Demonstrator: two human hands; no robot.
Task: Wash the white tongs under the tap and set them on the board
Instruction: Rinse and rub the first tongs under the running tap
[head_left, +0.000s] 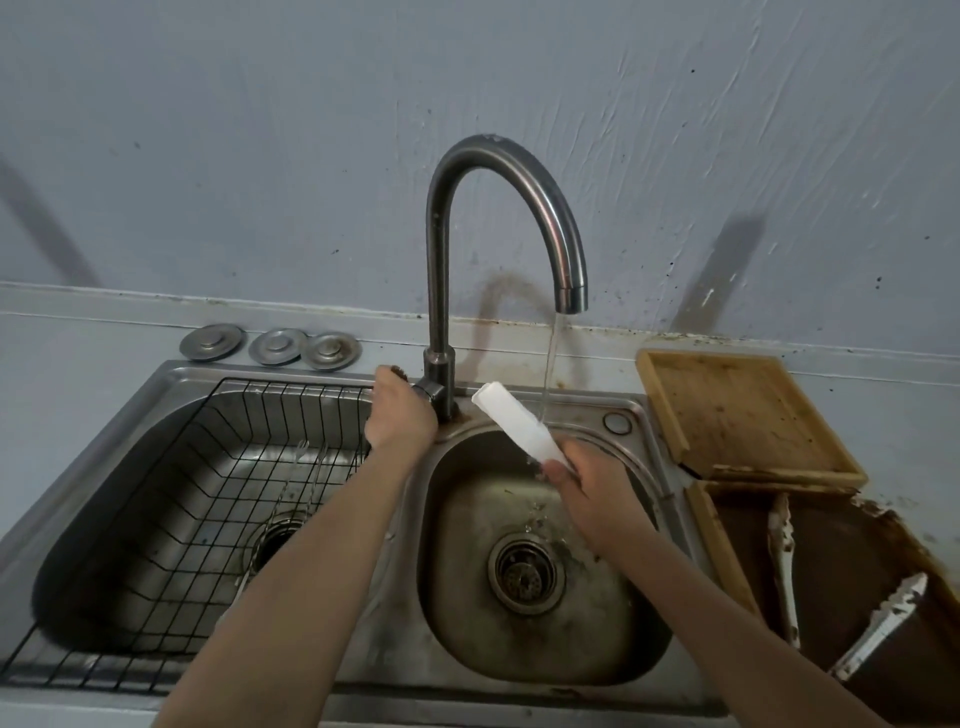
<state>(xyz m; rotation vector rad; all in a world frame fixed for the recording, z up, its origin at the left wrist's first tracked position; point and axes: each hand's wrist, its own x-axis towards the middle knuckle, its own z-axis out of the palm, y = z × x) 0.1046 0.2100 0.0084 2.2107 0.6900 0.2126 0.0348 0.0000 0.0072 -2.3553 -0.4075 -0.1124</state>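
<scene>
left hand (399, 415) fingers curled forward, right hand (589, 488) fingers gripping

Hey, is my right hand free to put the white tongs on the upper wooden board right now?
Probably yes: the right hand holds the white tongs, and the wooden board beside the sink lies bare.

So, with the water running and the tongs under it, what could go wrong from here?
1. The right hand grips the white tongs by one wet end only; they might slip into the sink basin.
2. The wooden board looks stained, so clean tongs could pick up grime there.
3. The left hand is at the tap base; opening it further may cause splashing.
</scene>
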